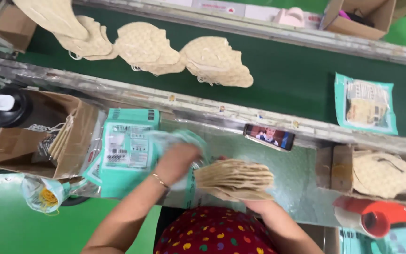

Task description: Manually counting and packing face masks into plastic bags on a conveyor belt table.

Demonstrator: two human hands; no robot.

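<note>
Beige fabric face masks, a fanned stack of them point(235, 178), sit in the right hand point(254, 204), which supports the stack from below at the table edge; fingers curl under and around the bottom of the stack, thumb side hidden, so it reads as a grasp, not a pinch. Left hand point(177, 162) is on a teal-and-clear plastic pouch point(184, 141) just left of the stack, fingers bent down onto the film and closed on it as far as motion blur lets me tell; exact finger spread is unclear. Judging from the layout, the step in hand is bagging: stack held ready, pouch being caught or opened. Next move likely calls for the pouch mouth held wide and the stack kept squared so the ear loops do not snag. Flat teal printed pouches point(128, 146) lie piled on the metal table point(301, 178) under and beside the left forearm. Brown cardboard box point(15, 146) with more masks sits further left. More beige masks point(217, 61) lie in overlapping piles on the green conveyor belt point(297, 80) beyond, plus one filled teal pouch point(365, 103) on the right. Small phone point(269, 136) leans at the belt rail. Red tape dispenser point(377, 216) lies at the right.
</note>
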